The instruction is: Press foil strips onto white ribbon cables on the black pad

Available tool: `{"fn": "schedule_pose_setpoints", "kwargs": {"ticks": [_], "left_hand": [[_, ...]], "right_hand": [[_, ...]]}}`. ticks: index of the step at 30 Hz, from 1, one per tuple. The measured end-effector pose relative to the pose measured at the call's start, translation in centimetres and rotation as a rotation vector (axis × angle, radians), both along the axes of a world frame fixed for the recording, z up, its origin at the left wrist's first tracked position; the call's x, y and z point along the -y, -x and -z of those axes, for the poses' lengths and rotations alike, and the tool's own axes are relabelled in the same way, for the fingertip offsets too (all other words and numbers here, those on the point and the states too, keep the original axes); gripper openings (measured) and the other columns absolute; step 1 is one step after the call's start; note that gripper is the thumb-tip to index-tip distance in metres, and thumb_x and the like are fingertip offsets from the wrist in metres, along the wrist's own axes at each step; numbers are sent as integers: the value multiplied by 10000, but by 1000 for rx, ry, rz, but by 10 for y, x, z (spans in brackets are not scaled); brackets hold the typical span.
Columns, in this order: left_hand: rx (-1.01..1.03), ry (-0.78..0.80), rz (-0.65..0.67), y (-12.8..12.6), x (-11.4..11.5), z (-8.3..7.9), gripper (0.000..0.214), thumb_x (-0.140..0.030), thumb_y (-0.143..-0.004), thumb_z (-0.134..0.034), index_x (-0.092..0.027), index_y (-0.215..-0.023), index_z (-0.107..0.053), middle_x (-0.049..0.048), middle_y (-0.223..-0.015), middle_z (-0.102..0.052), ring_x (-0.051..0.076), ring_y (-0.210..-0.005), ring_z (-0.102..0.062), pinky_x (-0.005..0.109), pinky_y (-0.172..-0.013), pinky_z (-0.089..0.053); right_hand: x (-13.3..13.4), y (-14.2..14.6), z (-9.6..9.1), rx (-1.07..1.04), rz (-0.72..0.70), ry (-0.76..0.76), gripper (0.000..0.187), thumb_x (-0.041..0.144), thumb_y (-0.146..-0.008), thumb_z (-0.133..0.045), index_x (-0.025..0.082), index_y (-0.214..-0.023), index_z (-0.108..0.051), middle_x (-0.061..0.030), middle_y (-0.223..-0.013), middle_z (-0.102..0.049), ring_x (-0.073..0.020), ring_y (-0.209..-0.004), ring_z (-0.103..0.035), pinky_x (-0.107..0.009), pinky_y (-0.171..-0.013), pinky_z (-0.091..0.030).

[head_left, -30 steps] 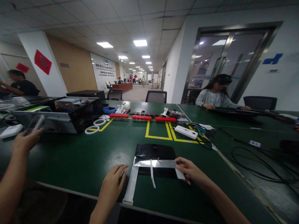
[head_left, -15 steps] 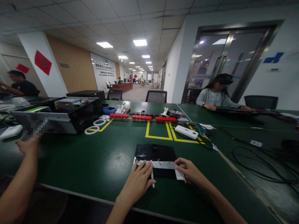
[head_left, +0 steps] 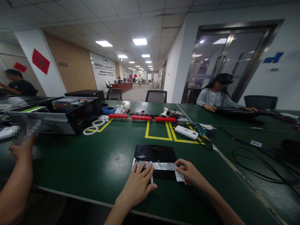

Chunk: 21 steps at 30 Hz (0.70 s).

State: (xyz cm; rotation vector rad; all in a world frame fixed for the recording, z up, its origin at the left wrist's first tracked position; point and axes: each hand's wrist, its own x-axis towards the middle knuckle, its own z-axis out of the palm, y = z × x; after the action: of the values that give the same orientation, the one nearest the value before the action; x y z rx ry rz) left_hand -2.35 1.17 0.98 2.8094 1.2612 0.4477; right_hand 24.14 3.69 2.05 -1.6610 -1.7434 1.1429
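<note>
- Lying flat on the green table (head_left: 110, 184) near its front edge, a black panel (head_left: 144, 151) sits just in front of the person, reached by both hands.
- Across the panel runs a silver-grey ribbon (head_left: 164, 166), left to right, its right end folded down toward the person.
- A narrow white strip (head_left: 152, 179) hangs down from the ribbon, partly hidden by fingers.
- Left hand (head_left: 138, 184): palm down, spread wide, its fingertips laid on the left part of the ribbon.
- Right hand (head_left: 189, 172): grip narrow, thumb and fingers holding the ribbon at its folded end.
- Beyond the panel, yellow tape outlines (head_left: 159, 138) mark the table, with a white device (head_left: 186, 132) lying at the right.
- Farther back, 3 red strips (head_left: 141, 117) stand in a row.
- To the left, 2 white rings (head_left: 90, 131) lie near an open computer case (head_left: 61, 122).
- At the far left, another person's hand (head_left: 22, 150) is raised beside the case; blurring hides what it holds.
- To the right, black cables (head_left: 248, 175) loop over the tabletop; behind them sits a person in a pale top (head_left: 214, 97).
</note>
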Motion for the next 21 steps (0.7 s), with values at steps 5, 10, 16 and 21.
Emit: {"fn": "schedule_pose_setpoints", "kwargs": {"ticks": [5, 10, 16, 21], "left_hand": [[26, 33, -6, 1, -4, -5, 525, -511, -902, -377, -265, -1366, -372, 58, -1381, -468, 302, -1265, -378, 599, -1037, -220], [29, 36, -2, 2, -8, -7, 484, -498, -895, -410, -295, -1334, -413, 54, -1348, -500, 291, -1242, -400, 599, -1028, -229], [9, -5, -14, 1, -8, -7, 460, -464, -899, -427, -287, -1323, -424, 39, -1336, -516, 296, -1233, -415, 628, -1018, -235], [-15, -28, -3, 0, -6, -1, 502, -473, -901, -415, -270, -1359, -375, 43, -1382, -469, 308, -1250, -394, 637, -1024, -223]], "right_hand": [[1, 0, 4, 31, -6, -43, 266, 387, -812, -448, 168, -958, -490, 56, -571, -501, -86, -382, -464, -180, -334, -326], [2, 3, 0, 112, 4, -99, 205, 344, -810, -475, 174, -913, -525, 54, -577, -481, -87, -426, -446, -193, -389, -320], [5, 6, -8, 202, 8, -179, 153, 294, -808, -521, 159, -862, -568, 29, -613, -495, -110, -564, -455, -210, -508, -321], [5, 8, -8, 197, 19, -159, 132, 275, -817, -520, 155, -857, -559, 31, -610, -485, -110, -561, -442, -212, -512, -306]]}}
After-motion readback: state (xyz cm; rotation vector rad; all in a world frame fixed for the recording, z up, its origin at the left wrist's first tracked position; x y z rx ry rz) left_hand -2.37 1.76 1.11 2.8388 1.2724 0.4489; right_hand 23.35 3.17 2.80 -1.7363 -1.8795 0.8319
